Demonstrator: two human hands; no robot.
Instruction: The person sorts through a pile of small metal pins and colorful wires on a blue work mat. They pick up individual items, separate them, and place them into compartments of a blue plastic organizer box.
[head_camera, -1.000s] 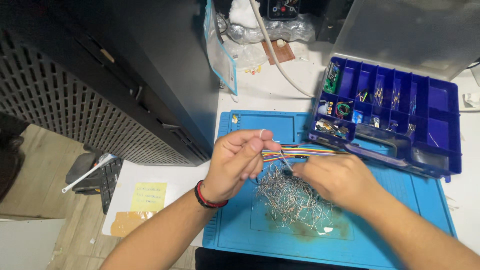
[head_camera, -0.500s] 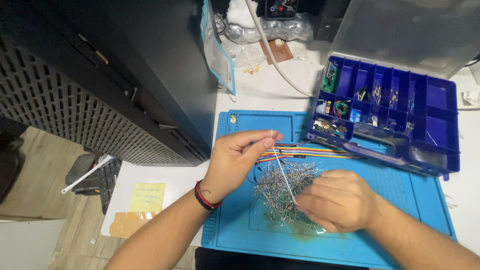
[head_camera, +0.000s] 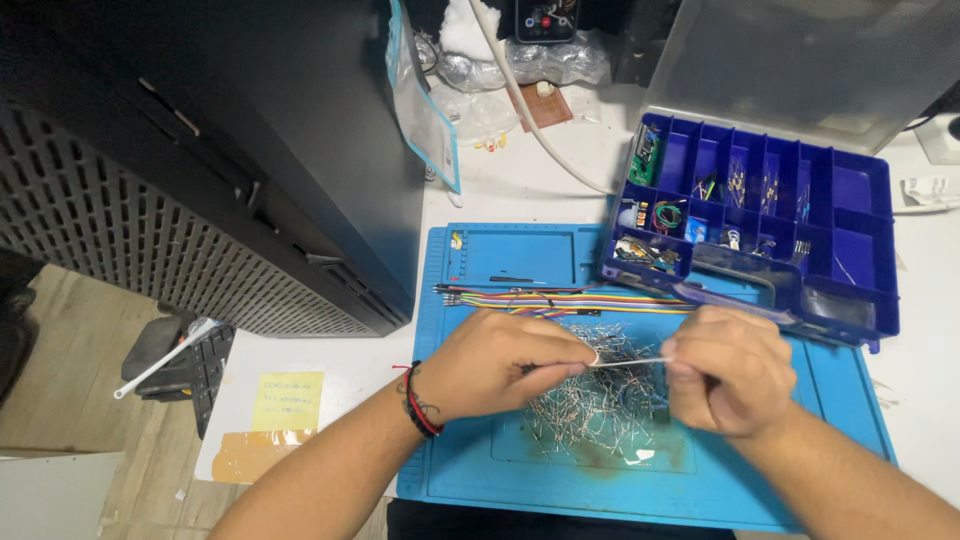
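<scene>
Head view — both hands (head_camera: 510, 365) (head_camera: 728, 370) pinch a thin, pale wire (head_camera: 630, 362) taut, horizontal.

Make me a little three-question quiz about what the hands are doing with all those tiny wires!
1. True or false: both hands pinch one thin wire stretched between them.
2. What lies right under that wire? A) pile of wire pieces B) a plate
3. What colour is the mat?

Key: 1 true: left hand and right hand each hold an end. 2 A. 3 blue.
</scene>
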